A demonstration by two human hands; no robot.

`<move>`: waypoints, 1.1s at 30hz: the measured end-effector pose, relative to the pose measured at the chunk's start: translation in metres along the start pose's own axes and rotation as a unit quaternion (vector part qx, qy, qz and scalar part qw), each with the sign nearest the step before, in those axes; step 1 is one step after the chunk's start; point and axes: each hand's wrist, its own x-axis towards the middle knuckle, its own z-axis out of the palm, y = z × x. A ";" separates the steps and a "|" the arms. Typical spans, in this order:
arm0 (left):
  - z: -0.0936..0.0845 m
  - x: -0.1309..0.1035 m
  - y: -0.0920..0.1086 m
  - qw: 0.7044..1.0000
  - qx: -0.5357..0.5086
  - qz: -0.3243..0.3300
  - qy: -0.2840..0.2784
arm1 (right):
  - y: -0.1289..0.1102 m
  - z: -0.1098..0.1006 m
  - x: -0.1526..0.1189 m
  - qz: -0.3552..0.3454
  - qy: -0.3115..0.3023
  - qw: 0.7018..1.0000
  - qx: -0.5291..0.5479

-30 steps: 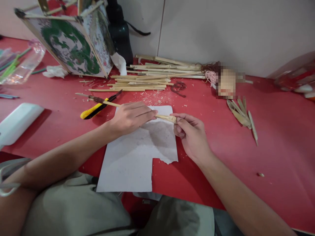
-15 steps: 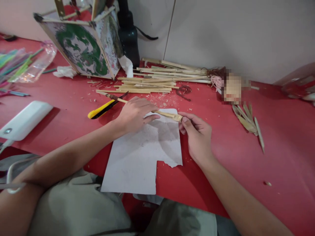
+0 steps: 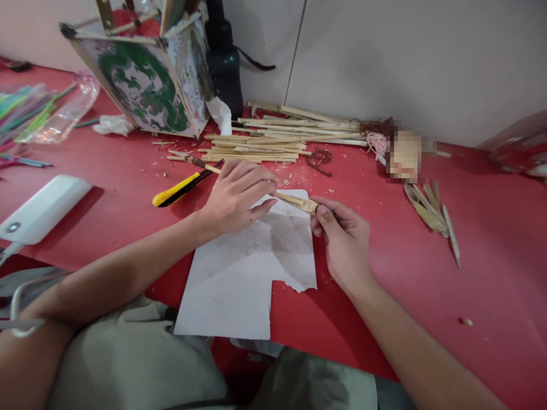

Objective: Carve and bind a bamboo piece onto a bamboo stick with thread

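This seems to be a small place for handicraft, in a home or a workshop, one cannot tell which. Near the far edge of the red tabletop (image 3: 410, 273) are cut sticks (image 3: 256, 151), wood shavings (image 3: 284, 171), a cutter knife (image 3: 177, 190) and a dragon-painted box (image 3: 141, 85).

Two hands (image 3: 240, 198) — one held stick (image 3: 297, 201); one knife (image 3: 180, 189); one torn sheet (image 3: 233, 279).

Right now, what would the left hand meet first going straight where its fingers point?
Probably the brown string on the table, though the left hand may pass above it; depth is unclear.
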 end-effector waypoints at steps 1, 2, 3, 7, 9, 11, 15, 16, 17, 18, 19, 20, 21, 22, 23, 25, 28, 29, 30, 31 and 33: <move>0.000 0.000 0.000 1.000 0.003 0.002 0.004 | 0.000 0.000 0.000 0.004 0.000 1.000 0.009; -0.001 0.000 0.000 1.000 0.005 0.002 0.007 | 0.000 0.000 0.000 0.007 0.001 1.000 0.017; -0.001 0.000 -0.001 1.000 0.006 0.003 0.008 | 0.000 0.000 0.000 0.011 0.002 1.000 0.024; 0.000 -0.003 -0.002 1.000 0.010 -0.001 0.003 | -0.001 0.000 0.000 0.026 0.004 0.999 0.032; 0.001 -0.003 -0.002 1.000 0.019 -0.002 0.000 | -0.002 0.001 0.000 0.037 0.001 0.999 0.037; 0.003 -0.003 -0.002 1.000 0.029 -0.002 0.003 | -0.004 0.003 -0.001 0.050 0.001 0.998 0.045; 0.004 -0.002 -0.001 0.999 0.039 -0.004 0.017 | -0.006 0.004 0.000 0.070 0.015 0.995 0.068; 0.004 -0.001 -0.002 0.999 0.039 -0.005 0.018 | -0.006 0.004 0.001 0.070 0.022 0.995 0.074; 0.004 -0.001 -0.002 0.999 0.039 -0.007 0.020 | -0.006 0.003 0.002 0.068 0.028 0.994 0.077; 0.003 -0.001 -0.002 0.999 0.039 -0.009 0.022 | -0.006 0.002 0.003 0.064 0.034 0.994 0.078; 0.002 0.000 -0.002 0.999 0.038 -0.012 0.024 | -0.006 0.001 0.005 0.060 0.040 0.994 0.077; 0.001 0.000 -0.002 0.999 0.038 -0.016 0.026 | -0.006 0.000 0.006 0.056 0.045 0.995 0.074; 0.000 0.000 -0.002 0.999 0.035 -0.019 0.026 | -0.006 -0.001 0.007 0.053 0.048 0.995 0.072; -0.001 0.000 -0.002 0.999 0.031 -0.021 0.024 | -0.006 -0.002 0.008 0.051 0.049 0.995 0.069; -0.001 0.000 -0.001 0.999 0.023 -0.019 0.018 | -0.006 -0.002 0.008 0.048 0.050 0.995 0.066; -0.002 0.000 0.000 1.000 0.003 -0.007 0.001 | -0.005 -0.002 0.007 0.042 0.048 0.996 0.058; -0.002 -0.001 0.001 1.000 -0.017 0.002 -0.007 | -0.004 -0.001 0.003 0.023 0.038 0.998 0.034; -0.002 -0.001 0.002 1.000 -0.017 0.000 -0.007 | -0.003 -0.001 0.002 0.015 0.033 0.999 0.025; -0.002 -0.001 0.001 1.000 -0.013 -0.002 -0.007 | -0.003 -0.001 0.001 0.005 0.027 0.999 0.016; -0.002 -0.001 0.001 1.000 -0.006 -0.003 -0.008 | -0.003 0.000 -0.001 -0.006 0.022 1.000 0.007; -0.002 -0.001 0.001 1.000 0.010 0.005 -0.010 | -0.005 0.001 -0.003 -0.025 0.012 1.000 -0.014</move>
